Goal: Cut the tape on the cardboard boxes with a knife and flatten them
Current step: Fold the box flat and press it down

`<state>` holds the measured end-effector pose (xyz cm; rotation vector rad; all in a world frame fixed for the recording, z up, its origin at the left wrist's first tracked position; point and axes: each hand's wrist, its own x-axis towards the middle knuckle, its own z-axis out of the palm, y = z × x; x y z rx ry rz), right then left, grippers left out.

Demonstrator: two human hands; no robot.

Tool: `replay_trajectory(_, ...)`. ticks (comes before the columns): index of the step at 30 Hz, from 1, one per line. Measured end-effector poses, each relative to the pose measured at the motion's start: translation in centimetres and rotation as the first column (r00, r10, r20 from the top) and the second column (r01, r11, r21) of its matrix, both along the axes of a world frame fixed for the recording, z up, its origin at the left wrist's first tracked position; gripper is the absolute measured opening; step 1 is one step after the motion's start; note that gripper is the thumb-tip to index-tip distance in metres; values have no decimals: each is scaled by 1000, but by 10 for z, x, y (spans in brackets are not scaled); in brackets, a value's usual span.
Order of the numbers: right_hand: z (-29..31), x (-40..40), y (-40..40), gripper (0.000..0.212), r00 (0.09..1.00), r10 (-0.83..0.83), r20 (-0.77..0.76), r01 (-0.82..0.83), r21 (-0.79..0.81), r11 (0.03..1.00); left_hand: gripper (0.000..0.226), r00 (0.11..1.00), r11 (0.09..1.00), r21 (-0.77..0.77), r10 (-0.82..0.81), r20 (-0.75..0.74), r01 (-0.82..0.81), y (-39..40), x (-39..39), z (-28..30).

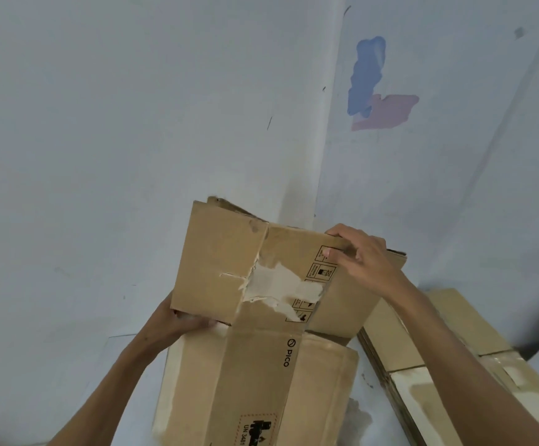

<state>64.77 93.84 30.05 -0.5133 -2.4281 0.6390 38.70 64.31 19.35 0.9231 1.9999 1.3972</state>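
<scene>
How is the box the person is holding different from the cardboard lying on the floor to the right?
The held box is up off the floor, gripped by the left hand at its lower edge and the right hand at its top edge; the cardboard stack lies flat on the floor, untouched. The held box is partly folded, flaps at angles, while the stack is flattened. The held box has a torn white patch. Both are brown cardboard.

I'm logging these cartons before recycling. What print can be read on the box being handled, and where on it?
"PICO", with a round logo: on the cardboard box, lower panel.
"UN 3481": in the dashed-border label at the bottom edge, cut off.
Handling-symbol squares near the right hand: too small to read.
</scene>
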Motion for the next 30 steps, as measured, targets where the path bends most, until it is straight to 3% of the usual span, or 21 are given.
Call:
replay_trajectory(4,-13,4,10,9,995,-103,-3,103,20,994,71,998,997,-47,58,-27,-59,-7,0,-3)
replay_trajectory(10,-15,0,8,8,993,-120,-15,120,27,992,36,980,981,64,175,98,-182,5,27,-3)
replay_trajectory(13,-13,1,7,7,995,-99,0,99,4,995,34,967,968,50,244,76,-248,12,27,-4)
replay_trajectory(16,-13,4,6,11,992,-128,-9,127,-31,991,47,940,937,80,340,28,-341,19,24,-5)
replay_trajectory(20,-28,12,19,40,949,-306,-80,298,-95,950,60,909,899,163,415,-30,-405,28,33,12)
replay_trajectory(23,-59,25,18,91,879,-474,-48,440,-300,847,61,915,907,184,397,-71,-379,30,38,31)
replay_trajectory(26,-108,39,-3,132,816,-577,39,475,-615,629,40,920,916,194,376,-107,-352,29,45,52)
replay_trajectory(28,-141,46,-22,144,839,-527,138,434,-753,494,34,927,919,224,355,-118,-324,26,49,66)
replay_trajectory(30,-170,48,-40,136,893,-382,239,393,-829,399,35,929,915,255,351,-121,-312,24,52,77)
